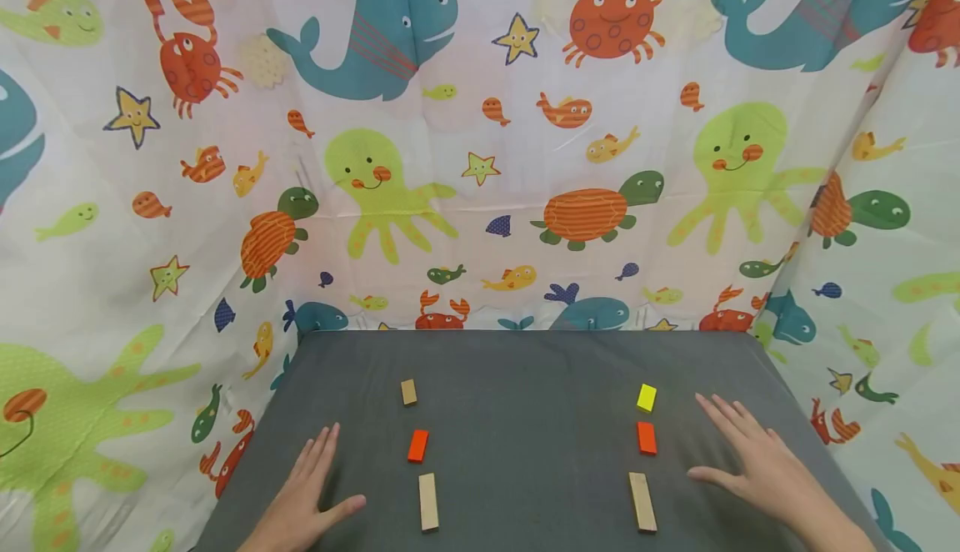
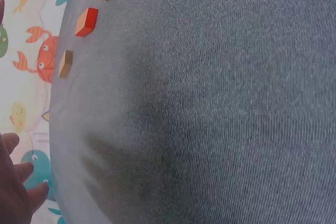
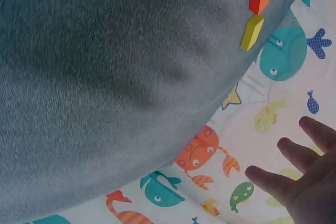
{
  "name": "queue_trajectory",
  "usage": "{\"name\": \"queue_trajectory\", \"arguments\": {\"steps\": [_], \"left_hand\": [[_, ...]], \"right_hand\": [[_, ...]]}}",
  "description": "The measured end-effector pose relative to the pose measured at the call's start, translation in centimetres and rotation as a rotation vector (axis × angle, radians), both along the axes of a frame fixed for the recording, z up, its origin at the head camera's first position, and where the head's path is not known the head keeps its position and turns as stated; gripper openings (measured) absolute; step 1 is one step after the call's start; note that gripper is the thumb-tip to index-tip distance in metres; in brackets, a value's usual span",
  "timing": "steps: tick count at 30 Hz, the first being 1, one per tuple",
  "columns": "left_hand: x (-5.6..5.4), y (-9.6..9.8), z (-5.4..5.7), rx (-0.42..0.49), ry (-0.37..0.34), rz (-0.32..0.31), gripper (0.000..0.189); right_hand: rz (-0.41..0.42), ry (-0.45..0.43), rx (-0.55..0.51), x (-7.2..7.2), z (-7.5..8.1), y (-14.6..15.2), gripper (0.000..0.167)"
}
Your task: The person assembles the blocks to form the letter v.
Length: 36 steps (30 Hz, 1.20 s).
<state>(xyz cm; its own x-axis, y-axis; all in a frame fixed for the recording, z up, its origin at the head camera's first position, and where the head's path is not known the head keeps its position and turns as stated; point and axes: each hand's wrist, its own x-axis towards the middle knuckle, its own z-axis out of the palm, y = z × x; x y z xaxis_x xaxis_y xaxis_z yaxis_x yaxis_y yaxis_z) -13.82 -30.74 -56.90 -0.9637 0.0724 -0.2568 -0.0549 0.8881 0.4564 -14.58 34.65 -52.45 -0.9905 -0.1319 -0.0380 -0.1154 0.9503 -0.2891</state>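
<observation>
My left hand (image 1: 303,494) hovers over the grey table with its fingers straight, left of three blocks. Those are a small natural wood block (image 1: 408,392), a red block (image 1: 417,446) and a longer natural wood block (image 1: 428,503), set in a column. On the other side my right hand (image 1: 757,460) is spread above the cloth and holds nothing. Nearest to it stand a yellow block (image 1: 647,398), a second red block (image 1: 647,438) and a second long wood block (image 1: 642,503). Shadows of both hands fall on the cloth in the wrist views.
Dark grey cloth covers the table (image 1: 525,435). A white curtain (image 1: 465,135) printed with sea animals hangs behind it and along both sides. The two columns of blocks stand apart, with grey cloth between them.
</observation>
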Motion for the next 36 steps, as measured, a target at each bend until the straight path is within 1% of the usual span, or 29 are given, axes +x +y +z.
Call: {"name": "queue_trajectory", "arguments": {"steps": [4, 6, 12, 16, 20, 29, 33, 36], "left_hand": [[-0.1, 0.3, -0.1, 0.047, -0.013, 0.011, 0.115], [-0.1, 0.4, 0.1, 0.052, -0.007, 0.013, 0.114], [-0.2, 1.1, 0.2, 0.036, 0.004, 0.021, 0.114], [-0.2, 1.6, 0.1, 0.031, 0.015, 0.026, 0.115], [-0.3, 2.0, -0.1, 0.053, 0.042, 0.024, 0.116], [-0.1, 3.2, -0.7, 0.1, 0.115, 0.007, 0.119], [0.0, 3.6, -0.8, 0.108, 0.155, 0.001, 0.12], [0.0, 3.9, -0.9, 0.119, 0.15, 0.008, 0.119]], "right_hand": [[0.005, 0.003, -0.013, 0.0, 0.1, -0.3, 0.123], [0.007, 0.011, -0.02, 0.0, 0.2, -0.5, 0.122], [0.025, 0.039, -0.054, -0.2, 0.3, -0.9, 0.117], [0.031, 0.037, -0.066, -0.2, 0.1, -1.3, 0.113], [0.024, 0.02, -0.08, -0.2, -0.2, -1.6, 0.114], [0.038, 0.024, -0.129, 0.0, -0.9, -2.2, 0.111], [0.037, 0.027, -0.141, 0.1, -1.2, -2.7, 0.112], [0.037, 0.031, -0.158, 0.2, -1.4, -3.3, 0.111]]}}
